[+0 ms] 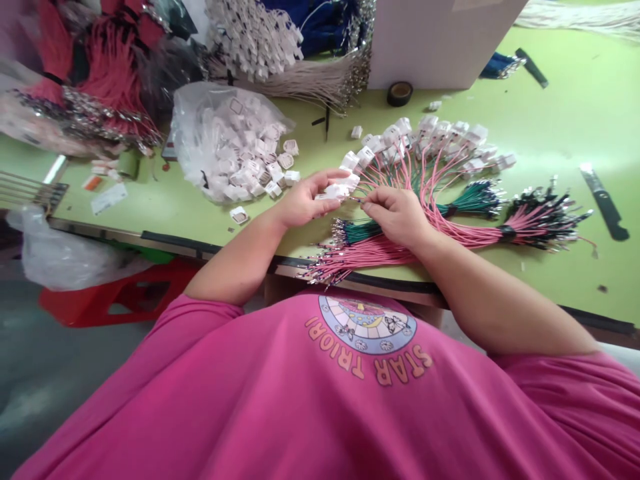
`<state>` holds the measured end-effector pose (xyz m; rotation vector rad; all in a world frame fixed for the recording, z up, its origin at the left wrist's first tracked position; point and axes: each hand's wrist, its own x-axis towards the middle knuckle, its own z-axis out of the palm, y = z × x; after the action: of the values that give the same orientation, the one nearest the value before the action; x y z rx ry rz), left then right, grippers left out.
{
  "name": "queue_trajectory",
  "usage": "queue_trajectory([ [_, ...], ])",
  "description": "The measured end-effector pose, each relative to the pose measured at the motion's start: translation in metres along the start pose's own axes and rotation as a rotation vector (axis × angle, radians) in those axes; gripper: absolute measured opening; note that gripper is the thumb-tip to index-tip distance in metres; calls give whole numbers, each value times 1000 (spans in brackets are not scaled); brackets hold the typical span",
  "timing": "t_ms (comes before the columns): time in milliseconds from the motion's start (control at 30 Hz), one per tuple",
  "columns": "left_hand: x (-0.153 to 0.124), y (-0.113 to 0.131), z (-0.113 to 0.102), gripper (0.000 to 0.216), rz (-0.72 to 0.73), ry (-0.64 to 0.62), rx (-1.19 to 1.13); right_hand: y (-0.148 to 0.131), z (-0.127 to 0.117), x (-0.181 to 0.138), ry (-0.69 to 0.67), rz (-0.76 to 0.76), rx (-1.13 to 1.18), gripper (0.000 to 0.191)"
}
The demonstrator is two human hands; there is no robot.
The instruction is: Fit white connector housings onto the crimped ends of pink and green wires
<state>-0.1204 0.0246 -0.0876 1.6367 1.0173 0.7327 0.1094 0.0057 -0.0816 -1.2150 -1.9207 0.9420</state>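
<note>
In my left hand are white plastic connector housings, gripped between thumb and fingers. My right hand pinches a thin wire by its terminal end, close to the housings; whether the tip is inside one I cannot tell. Under and beside the right hand lie a bundle of pink wires and a bundle of green wires, both with metal terminals. Beyond it, pink and green wires fan out to several white connectors fitted on their ends.
A clear bag spills loose white housings left of my hands. Black tape lies before a pale box. A blade-like tool is at far right. Pink wire bundles are piled back left; a red stool stands below the table edge.
</note>
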Motion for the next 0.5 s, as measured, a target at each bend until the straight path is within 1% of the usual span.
queue_trajectory([
  [100,2,-1,5,58,-17,-18,14,1,2,1,-6,4,6,17],
  [233,2,-3,6,61,-93,-109,-128,3,3,2,1,26,-4,17],
  [300,1,-5,4,64,-106,-131,-175,3,3,2,2,35,2,17],
  [400,0,-10,1,62,-107,-121,-195,3,2,2,0,33,21,17],
  [500,3,-13,3,60,-106,-64,-193,1,1,2,-8,31,23,16],
])
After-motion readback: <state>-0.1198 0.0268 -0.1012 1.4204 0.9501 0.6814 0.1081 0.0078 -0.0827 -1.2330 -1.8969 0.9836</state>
